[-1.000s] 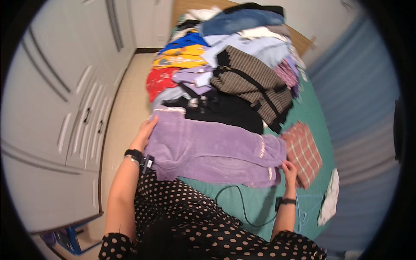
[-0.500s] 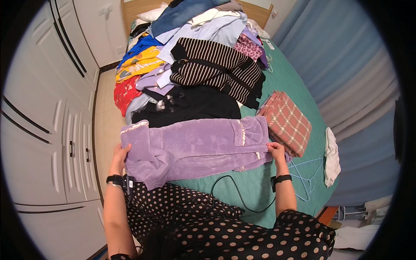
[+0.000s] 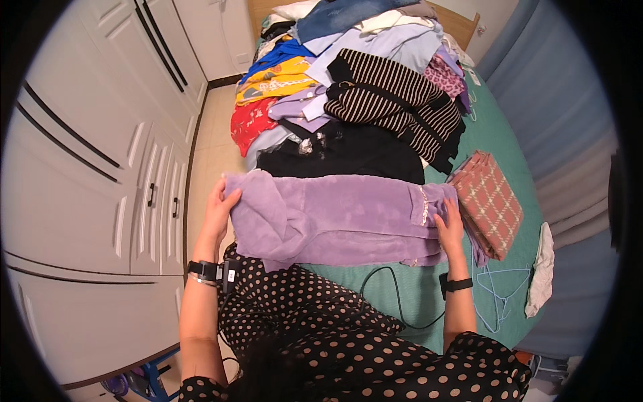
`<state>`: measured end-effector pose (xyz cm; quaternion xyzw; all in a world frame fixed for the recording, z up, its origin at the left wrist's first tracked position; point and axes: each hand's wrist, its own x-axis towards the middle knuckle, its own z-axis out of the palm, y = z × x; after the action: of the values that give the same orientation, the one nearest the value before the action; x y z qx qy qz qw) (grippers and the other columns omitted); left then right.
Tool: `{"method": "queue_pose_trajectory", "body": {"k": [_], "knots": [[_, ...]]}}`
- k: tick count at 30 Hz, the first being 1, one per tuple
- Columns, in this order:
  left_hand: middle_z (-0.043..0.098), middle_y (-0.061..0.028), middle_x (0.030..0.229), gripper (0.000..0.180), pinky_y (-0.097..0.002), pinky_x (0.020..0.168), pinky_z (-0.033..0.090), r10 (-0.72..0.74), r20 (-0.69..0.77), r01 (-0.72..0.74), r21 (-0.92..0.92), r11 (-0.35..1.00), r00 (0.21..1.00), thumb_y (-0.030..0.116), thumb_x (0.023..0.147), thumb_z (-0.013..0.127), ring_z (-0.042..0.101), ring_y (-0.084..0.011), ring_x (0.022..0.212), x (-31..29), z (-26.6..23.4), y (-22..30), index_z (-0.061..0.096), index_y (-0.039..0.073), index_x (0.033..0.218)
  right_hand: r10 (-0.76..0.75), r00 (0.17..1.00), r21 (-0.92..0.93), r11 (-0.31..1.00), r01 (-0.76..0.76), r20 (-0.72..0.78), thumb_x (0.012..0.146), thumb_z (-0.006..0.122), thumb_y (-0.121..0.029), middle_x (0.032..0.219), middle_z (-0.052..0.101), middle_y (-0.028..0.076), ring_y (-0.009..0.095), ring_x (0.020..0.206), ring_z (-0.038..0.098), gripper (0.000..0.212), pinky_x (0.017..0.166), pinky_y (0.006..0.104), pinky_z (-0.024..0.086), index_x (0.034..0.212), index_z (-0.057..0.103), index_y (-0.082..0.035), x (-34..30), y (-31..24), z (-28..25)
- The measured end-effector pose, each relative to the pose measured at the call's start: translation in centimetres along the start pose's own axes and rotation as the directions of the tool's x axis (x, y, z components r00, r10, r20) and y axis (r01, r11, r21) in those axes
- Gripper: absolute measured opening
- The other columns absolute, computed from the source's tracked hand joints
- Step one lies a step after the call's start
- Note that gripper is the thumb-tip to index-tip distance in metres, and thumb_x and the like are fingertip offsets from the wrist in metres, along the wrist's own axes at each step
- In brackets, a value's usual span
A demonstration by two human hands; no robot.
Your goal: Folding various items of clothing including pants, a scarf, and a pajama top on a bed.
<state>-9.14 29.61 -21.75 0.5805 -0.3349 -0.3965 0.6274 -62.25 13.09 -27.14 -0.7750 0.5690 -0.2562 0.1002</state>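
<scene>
A purple plush garment (image 3: pixel 362 211) with shiny trim near its right end lies lengthwise across the bed in front of me. At its bunched left end my left hand (image 3: pixel 218 209) is closed on the edge, thumb on top and the other fingers partly hidden by cloth. My right hand (image 3: pixel 450 231) rests on the right end beside the trim, its fingers stretched out and apart from the thumb. Just beyond the garment lies a black garment (image 3: pixel 375 151).
A black-and-cream striped knit (image 3: pixel 395 94) lies on a large clothes pile. To the right are a folded pink checked blanket (image 3: pixel 492 204), blue hangers (image 3: pixel 497 295) and a white cloth (image 3: pixel 540 271). A dark cable (image 3: pixel 398 301) curves over the green bed cover. White cabinets (image 3: pixel 87 194) stand left.
The view has shifted, so the scene sits further right. The garment's left end is folded inward, its trim there now hidden. My right hand has gone from pinching the edge to lying on the fabric.
</scene>
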Motion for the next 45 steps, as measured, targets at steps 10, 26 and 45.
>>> {"method": "queue_pose_trajectory", "body": {"k": [10,26,45], "knots": [[0.044,-0.0202,0.135,0.046,-0.0465,0.100,0.038,0.445,0.814,-0.868,0.138,0.477,0.374,0.021,0.078,0.068,0.042,-0.0350,0.126,-11.1,17.8,9.0,0.054,0.002,0.117,-0.457,0.864,0.977,0.095,-0.189,0.212,0.073,0.079,-0.034,0.122,0.055,0.008,0.018,0.105,0.057,0.086,0.092,0.0319,0.043,0.138,0.035,0.003,-4.2,-17.7,-4.7],[0.058,-0.0098,0.121,0.057,-0.0416,0.096,0.038,-0.065,0.599,-0.522,0.742,0.421,0.798,0.020,0.061,0.081,0.051,-0.0281,0.115,-0.7,2.2,-6.6,0.060,0.009,0.113,-0.072,0.953,0.887,-0.352,-0.300,0.294,0.093,0.053,-0.027,0.137,0.047,0.011,0.027,0.128,0.042,0.050,0.109,0.0450,0.029,0.135,0.041,-0.002,-2.6,-12.5,-7.4],[0.064,-0.0102,0.076,0.028,-0.0377,0.069,0.042,0.430,0.338,-0.413,0.906,0.092,0.837,0.030,0.073,0.074,0.059,-0.0287,0.073,6.6,4.9,-3.0,0.063,0.007,0.083,0.197,0.767,0.696,-0.595,-0.401,0.610,0.093,0.053,-0.015,0.126,0.056,0.014,0.027,0.117,0.053,0.037,0.105,0.0411,0.038,0.126,0.048,0.002,-2.0,-0.2,4.8]]}}
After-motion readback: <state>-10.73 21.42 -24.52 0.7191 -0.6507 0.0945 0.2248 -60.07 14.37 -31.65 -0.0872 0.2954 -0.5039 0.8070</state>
